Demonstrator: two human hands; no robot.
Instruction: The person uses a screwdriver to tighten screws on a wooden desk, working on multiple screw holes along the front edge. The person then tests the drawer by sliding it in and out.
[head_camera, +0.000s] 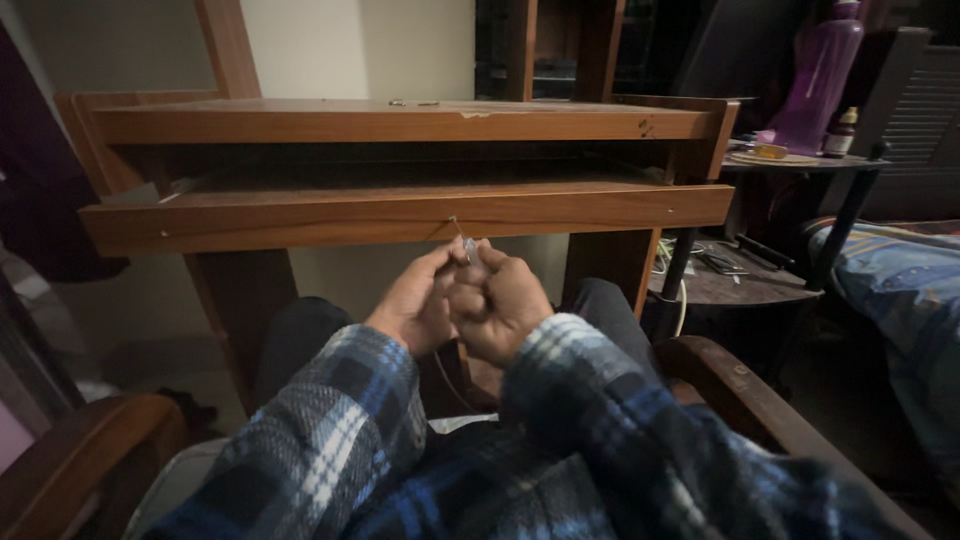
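While pressed together below the wooden desk (400, 215), a thin wire (458, 229) is being pinched by the left hand (418, 303) and right hand (500, 303), pointing up-left.

small clear object (468, 247): pinched where the left hand (418, 303) and right hand (497, 303) meet just below the worktop's pull-out shelf (400, 214); too small and blurred to tell its kind.
thin wire (456, 229): its lower run is hidden behind the hands.
fingertips: curled inward, hidden from view.
purple bottle (820, 80): right of the worktop, top cut off by the upper edge.
small items on the worktop top (414, 102): too small to tell.
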